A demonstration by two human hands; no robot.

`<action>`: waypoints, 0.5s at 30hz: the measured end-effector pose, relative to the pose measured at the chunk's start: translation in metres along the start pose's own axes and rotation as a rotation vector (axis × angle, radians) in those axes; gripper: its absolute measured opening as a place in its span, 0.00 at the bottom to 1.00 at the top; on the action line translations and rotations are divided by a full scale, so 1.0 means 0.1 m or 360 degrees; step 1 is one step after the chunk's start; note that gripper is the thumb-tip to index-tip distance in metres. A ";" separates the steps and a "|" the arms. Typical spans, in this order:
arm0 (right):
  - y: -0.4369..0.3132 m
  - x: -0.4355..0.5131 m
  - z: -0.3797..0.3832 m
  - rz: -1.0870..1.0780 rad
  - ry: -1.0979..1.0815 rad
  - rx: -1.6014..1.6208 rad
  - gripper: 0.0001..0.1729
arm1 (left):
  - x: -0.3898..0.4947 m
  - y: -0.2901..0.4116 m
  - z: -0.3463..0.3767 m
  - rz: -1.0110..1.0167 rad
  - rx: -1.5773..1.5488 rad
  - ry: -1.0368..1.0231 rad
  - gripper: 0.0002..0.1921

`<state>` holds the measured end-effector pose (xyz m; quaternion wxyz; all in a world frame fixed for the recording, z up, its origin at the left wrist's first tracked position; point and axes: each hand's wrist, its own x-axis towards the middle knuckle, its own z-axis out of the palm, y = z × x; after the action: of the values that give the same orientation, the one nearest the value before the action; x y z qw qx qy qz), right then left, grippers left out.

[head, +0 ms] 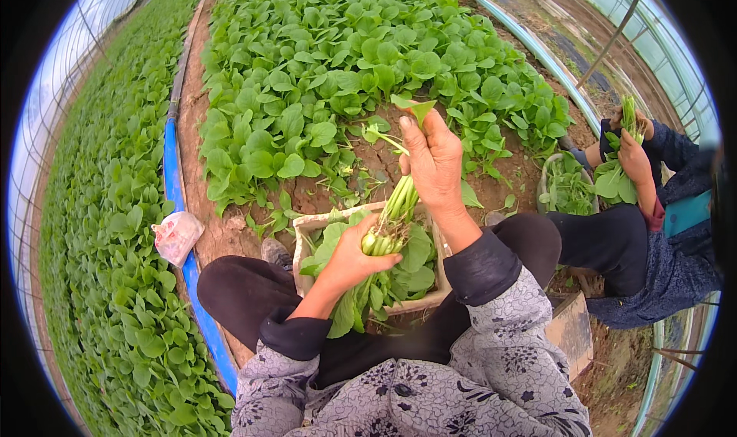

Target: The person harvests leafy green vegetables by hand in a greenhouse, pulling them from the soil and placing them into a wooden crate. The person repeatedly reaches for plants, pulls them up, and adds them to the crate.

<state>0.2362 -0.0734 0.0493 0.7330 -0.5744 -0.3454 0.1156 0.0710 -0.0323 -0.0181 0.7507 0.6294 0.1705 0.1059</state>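
Observation:
My left hand [354, 257] grips a bunch of leafy greens [382, 243], its roots and pale stem bases turned up and its leaves hanging down. Just above it, my right hand [433, 158] has its fingers closed around a thin plant stem with a leaf [422, 110] sticking out at the top. More green stems [402, 200] rise from the bunch to just below the right hand; whether its fingers touch them cannot be told. Under both hands, between my knees, stands a pale rectangular crate [304, 251] with loose green leaves [416, 264] in it.
Beyond the crate a dense bed of greens [322, 63] grows. On the left, a blue hose [179, 207] borders another bed, with a plastic bag [178, 238] lying across it. At right a co-worker [645, 235] holds greens beside a round container [543, 192]. A wooden box [571, 333] stands nearby.

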 end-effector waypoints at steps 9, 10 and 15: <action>0.04 0.27 -0.50 0.0234 0.0283 0.0586 0.15 | -0.16 0.02 -0.03 0.0002 0.0148 -0.0077 0.25; 0.19 0.29 -0.67 0.0142 0.0254 -0.0131 0.17 | -0.16 0.02 -0.01 0.0007 0.0082 -0.0077 0.25; 0.53 -0.04 -0.90 0.0473 -0.0932 -0.0995 0.34 | -0.18 0.03 -0.10 -0.0035 -0.0301 0.0025 0.24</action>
<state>0.3028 -0.1275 -0.0103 0.3713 -0.7547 -0.4702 0.2673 0.0509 -0.0288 -0.0146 0.8065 0.5530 0.1724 0.1183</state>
